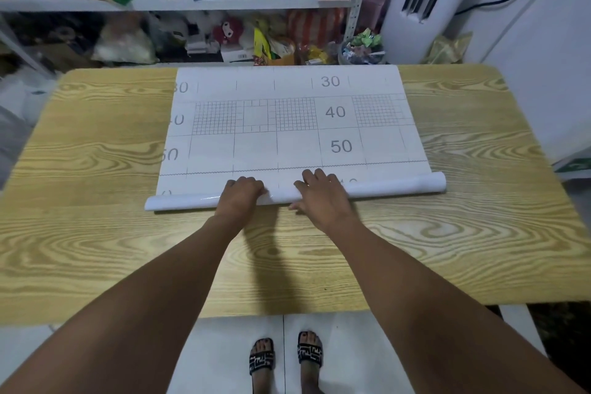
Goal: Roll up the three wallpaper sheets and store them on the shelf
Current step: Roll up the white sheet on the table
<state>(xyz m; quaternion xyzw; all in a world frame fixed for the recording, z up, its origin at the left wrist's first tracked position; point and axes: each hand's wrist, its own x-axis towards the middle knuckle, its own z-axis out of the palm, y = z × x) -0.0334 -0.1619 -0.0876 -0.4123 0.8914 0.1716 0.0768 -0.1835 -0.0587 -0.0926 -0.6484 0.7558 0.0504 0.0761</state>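
White wallpaper sheet, printed with a grey measuring grid and the numbers 30, 40 and 50, lies flat on a yellow wood-grain table. Its near edge is already wound into a slim glossy tube. The tube's long axis runs left to right across the person's body, with its right end slightly farther away. The unrolled part stretches straight ahead of the hands, towards the far table edge.

Both hands sit close together near the tube's middle, leaving long unsupported lengths either side. The left hand has its fingers curled over the top of the tube. The right hand wraps it too, fingers over the far side and thumb on the near side. Neither hand looks clearly nearer to the flat paper.

Rolling onward likely means pushing away from the body, evenly, or the tube may skew.

Beyond the table stands a white metal shelf, crowded with jars, boxes and soft toys. I can see only this one sheet.
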